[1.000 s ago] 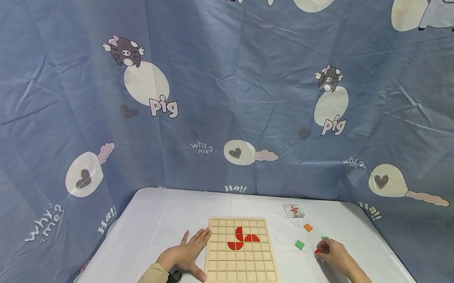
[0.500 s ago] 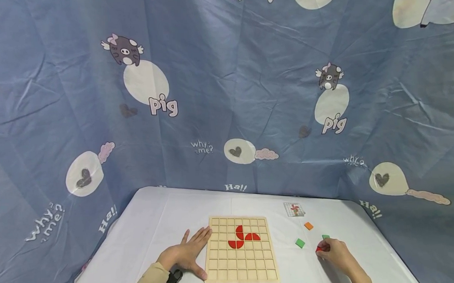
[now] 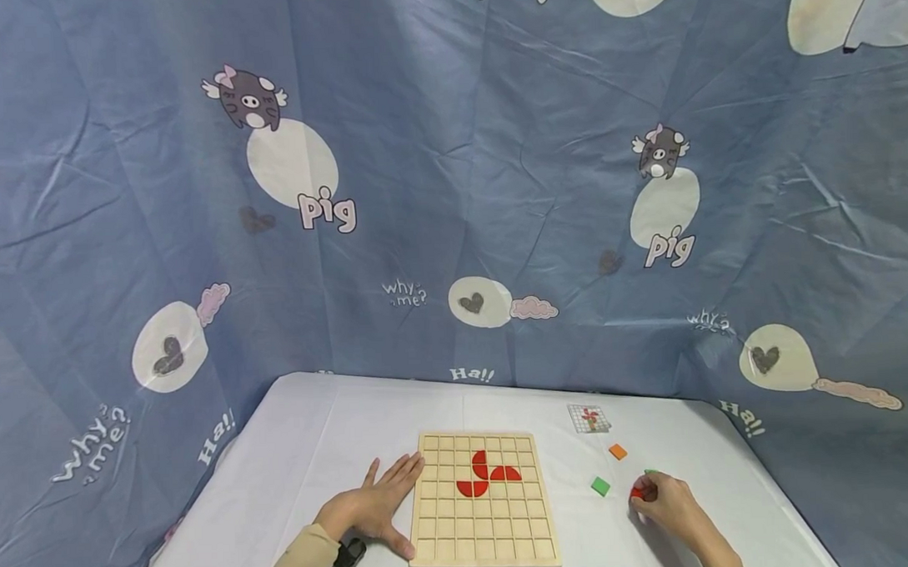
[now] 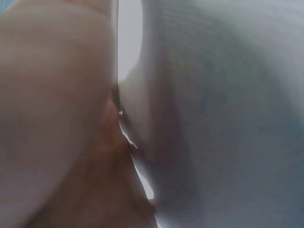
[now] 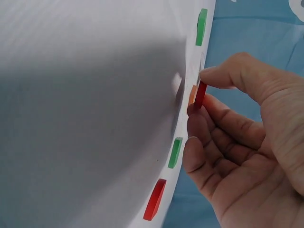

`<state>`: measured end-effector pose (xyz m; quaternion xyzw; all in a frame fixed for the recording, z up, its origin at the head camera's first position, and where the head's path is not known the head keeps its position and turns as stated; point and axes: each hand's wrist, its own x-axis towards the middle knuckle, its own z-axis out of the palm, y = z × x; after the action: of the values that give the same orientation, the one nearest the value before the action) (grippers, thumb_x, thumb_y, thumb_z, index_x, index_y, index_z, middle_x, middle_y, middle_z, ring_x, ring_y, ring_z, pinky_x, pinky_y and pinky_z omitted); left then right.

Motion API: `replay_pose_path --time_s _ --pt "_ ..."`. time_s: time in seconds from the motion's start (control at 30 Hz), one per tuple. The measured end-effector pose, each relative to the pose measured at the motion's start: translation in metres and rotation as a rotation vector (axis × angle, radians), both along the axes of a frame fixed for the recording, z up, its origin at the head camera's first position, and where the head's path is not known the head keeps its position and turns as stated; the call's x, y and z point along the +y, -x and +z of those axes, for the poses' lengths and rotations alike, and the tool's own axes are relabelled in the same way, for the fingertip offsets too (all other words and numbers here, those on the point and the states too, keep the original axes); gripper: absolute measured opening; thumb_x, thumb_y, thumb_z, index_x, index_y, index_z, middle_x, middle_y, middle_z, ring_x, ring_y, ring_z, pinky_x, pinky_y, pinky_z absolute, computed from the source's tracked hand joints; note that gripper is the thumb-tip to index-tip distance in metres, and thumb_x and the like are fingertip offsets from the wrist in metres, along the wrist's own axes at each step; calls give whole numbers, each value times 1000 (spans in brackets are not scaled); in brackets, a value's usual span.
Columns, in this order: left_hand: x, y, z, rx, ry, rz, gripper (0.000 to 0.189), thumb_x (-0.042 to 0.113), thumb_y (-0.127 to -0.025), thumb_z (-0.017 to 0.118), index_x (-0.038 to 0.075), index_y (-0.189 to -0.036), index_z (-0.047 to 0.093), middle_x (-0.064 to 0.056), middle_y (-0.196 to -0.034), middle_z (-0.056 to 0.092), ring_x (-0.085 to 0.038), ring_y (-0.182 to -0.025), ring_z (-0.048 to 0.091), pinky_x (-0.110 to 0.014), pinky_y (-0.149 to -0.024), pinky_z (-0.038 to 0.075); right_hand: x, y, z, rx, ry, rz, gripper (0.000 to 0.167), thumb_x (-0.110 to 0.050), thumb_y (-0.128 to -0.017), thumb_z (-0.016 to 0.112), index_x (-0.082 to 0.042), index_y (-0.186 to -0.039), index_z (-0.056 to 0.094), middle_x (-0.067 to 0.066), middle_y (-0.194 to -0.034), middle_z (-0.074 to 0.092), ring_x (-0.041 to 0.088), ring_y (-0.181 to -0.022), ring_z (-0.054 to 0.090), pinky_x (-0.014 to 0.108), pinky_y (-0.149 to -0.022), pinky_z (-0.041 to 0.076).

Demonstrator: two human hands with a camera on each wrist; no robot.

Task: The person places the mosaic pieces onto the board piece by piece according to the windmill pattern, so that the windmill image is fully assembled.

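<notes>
In the head view, my left hand (image 3: 375,510) lies spread on the white table, fingertips and thumb at the left edge of a wooden grid board (image 3: 463,552). Red rounded tiles (image 3: 472,489) sit in the upper middle cells of that board. Off to the right, my right hand (image 3: 674,503) pinches a small red tile (image 5: 201,95) between thumb and fingertips. The right wrist view shows this tile edge-on above the table; its full outline is hidden. Skin and blurred grey fill the left wrist view.
Green tiles (image 3: 600,486) and an orange tile (image 3: 617,451) lie right of the board. Another red tile (image 5: 155,199) rests on the table near my right hand. A small grid-printed card (image 3: 590,418) is farther back. Behind the table hangs a blue patterned cloth (image 3: 391,194).
My right hand's fingertips have risen slightly with the red tile, which has tilted in their pinch. My left hand and the tiles on the board have stayed in place.
</notes>
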<state>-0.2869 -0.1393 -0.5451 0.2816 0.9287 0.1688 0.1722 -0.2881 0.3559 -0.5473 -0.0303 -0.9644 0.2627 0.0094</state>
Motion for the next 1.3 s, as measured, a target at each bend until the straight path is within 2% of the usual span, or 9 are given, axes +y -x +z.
replay_pose_path --time_s 0.33,0.57,1.07,1.3 --pt "0 -1 3 0 -11 -6 135 65 -60 79 5 -155 3 -14 -163 1 -35 -150 2 -67 -115 -4 -17 1 6 -3 31 1 21 -8 -72 77 -1 -88 65 1 -78 62 12 -70 56 25 -59 48" --pt "0 -1 2 12 -13 -13 135 65 -61 78 4 -155 3 -15 -163 1 -35 -150 1 -68 -114 -4 -35 0 8 45 68 41 21 -8 -71 77 -6 -88 64 -1 -76 60 10 -69 52 20 -57 43" --pt "-2 1 -4 14 -11 -19 136 70 -59 76 5 -155 3 -13 -164 1 -35 -150 2 -68 -114 -5 -93 7 7 150 91 287 19 -7 -71 75 -13 -84 62 -6 -74 55 5 -65 47 19 -54 40" --pt "-1 2 0 5 -8 -18 135 66 -61 78 5 -155 2 -14 -163 1 -35 -151 1 -68 -114 -5 -116 10 9 131 61 381 18 -10 -76 76 -14 -88 63 -6 -80 56 5 -68 49 18 -55 43"
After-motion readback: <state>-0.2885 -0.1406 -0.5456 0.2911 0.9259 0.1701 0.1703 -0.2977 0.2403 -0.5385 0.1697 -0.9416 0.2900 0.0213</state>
